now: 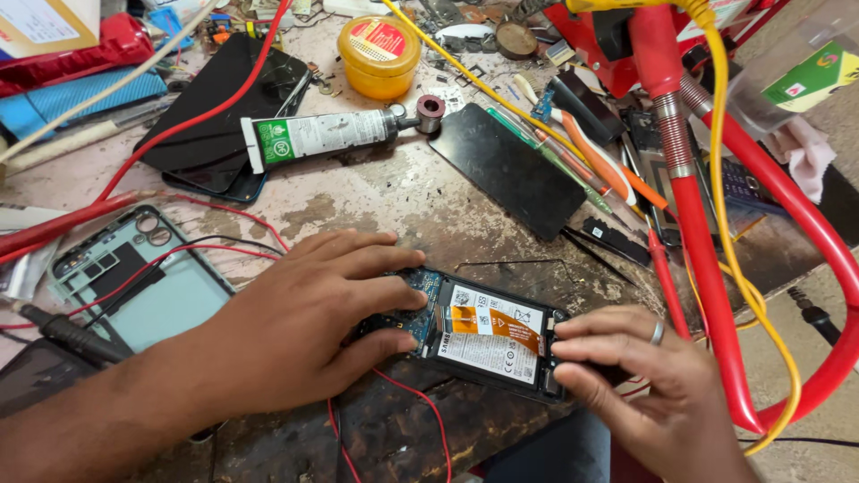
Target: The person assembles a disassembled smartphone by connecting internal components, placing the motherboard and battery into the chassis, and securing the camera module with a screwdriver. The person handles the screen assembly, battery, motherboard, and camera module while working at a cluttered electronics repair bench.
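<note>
- The worn workbench point(376, 201) is covered in tools and wires.
- An opened phone point(483, 335) lies near the front edge, its battery point(492, 335) showing.
- The left hand point(304, 313) lies flat on the phone's top end, fingers spread.
- The right hand point(635, 376) pinches the bottom end with bent fingers.
- A glue tube point(322, 134) lies farther back.

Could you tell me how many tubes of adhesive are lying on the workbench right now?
1. A single white tube with a green label lies near the top of the bench, between the dark phone panels, just below the round yellow jar. Clutter may hide others.
</note>
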